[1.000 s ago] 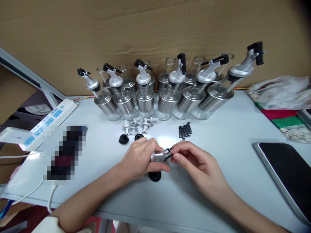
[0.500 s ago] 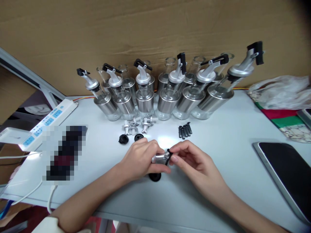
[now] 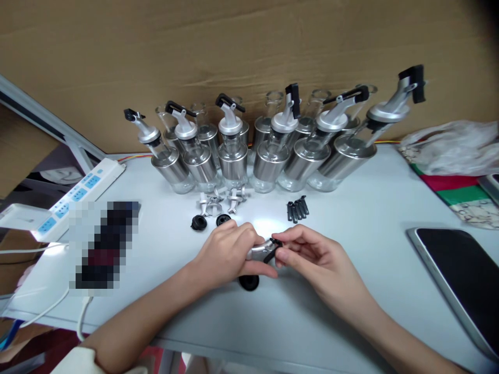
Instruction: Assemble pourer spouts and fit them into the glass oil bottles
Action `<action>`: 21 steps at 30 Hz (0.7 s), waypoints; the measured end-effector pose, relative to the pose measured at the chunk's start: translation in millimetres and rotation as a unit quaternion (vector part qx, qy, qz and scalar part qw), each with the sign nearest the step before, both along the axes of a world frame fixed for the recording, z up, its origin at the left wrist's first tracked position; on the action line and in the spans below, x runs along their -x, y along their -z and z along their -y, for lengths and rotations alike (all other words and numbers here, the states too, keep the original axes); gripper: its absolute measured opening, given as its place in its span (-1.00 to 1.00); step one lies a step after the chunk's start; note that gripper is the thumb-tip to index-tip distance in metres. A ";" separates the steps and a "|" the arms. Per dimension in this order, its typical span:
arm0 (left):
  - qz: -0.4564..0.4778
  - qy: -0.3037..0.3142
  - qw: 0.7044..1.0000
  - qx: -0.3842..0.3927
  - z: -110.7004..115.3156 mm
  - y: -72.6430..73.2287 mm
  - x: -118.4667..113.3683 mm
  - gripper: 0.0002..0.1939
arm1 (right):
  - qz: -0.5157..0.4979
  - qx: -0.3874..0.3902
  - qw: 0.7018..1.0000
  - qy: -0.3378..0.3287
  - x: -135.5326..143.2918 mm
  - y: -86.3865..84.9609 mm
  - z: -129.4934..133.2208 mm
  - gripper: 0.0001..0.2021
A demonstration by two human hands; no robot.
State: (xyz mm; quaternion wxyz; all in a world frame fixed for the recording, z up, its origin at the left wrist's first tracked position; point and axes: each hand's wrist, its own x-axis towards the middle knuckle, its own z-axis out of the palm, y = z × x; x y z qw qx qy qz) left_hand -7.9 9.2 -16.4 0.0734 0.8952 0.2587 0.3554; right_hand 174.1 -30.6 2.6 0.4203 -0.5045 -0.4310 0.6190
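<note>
Over the front middle of the table, my left hand (image 3: 230, 254) is closed around a silver pour spout (image 3: 259, 252), its tip pointing right. The fingertips of my right hand (image 3: 312, 254) pinch a small black lever (image 3: 272, 253) at that tip. Whether the lever is fastened to the spout I cannot tell. A round black stopper (image 3: 248, 282) lies just below my left hand, partly covered by it. Beyond my hands are several loose silver spouts (image 3: 213, 208), two more black stoppers (image 3: 198, 223), and a small row of black levers (image 3: 297, 209).
Several glass bottles with steel sleeves (image 3: 233, 162) line the back, the front row topped with spouts. A power strip (image 3: 83, 193) and a blurred-out dark object (image 3: 105, 244) lie left. To the right are a tablet-like device (image 3: 460, 275) and a plastic bag (image 3: 452, 145).
The black lever has turned at the spout's tip and now slants down to the left. My hands have shifted very slightly right; the bottles stay put.
</note>
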 end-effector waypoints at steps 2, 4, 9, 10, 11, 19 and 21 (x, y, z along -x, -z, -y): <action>-0.009 0.007 1.000 0.011 -0.1 -0.1 0.4 -0.55 | 0.009 0.006 1.000 -0.002 -0.1 -0.5 -1.0 -0.80; -0.004 0.017 1.000 0.026 0.0 -0.1 0.4 -0.56 | 0.015 0.011 1.000 -0.009 -0.2 -0.6 -1.7 -0.79; 0.026 0.027 0.998 0.051 -0.4 0.4 -0.2 -0.58 | 0.009 0.020 1.000 -0.009 0.2 -0.1 -0.8 -0.77; 0.026 0.028 0.998 0.053 -0.5 0.5 -0.3 -0.58 | 0.007 0.018 1.000 0.001 0.5 -0.3 -0.2 -0.77; 0.025 0.030 0.998 0.053 -0.5 0.7 -0.3 -0.58 | 0.005 0.014 1.000 0.012 0.9 -0.7 0.3 -0.77; 0.015 0.032 0.998 0.043 -0.5 2.4 -0.1 -0.59 | -0.002 0.008 1.000 0.025 2.4 -0.4 -0.2 -0.80; 0.010 0.037 0.998 0.052 -0.2 2.1 0.0 -0.60 | 0.009 0.008 1.000 0.027 1.8 1.3 -1.3 -0.77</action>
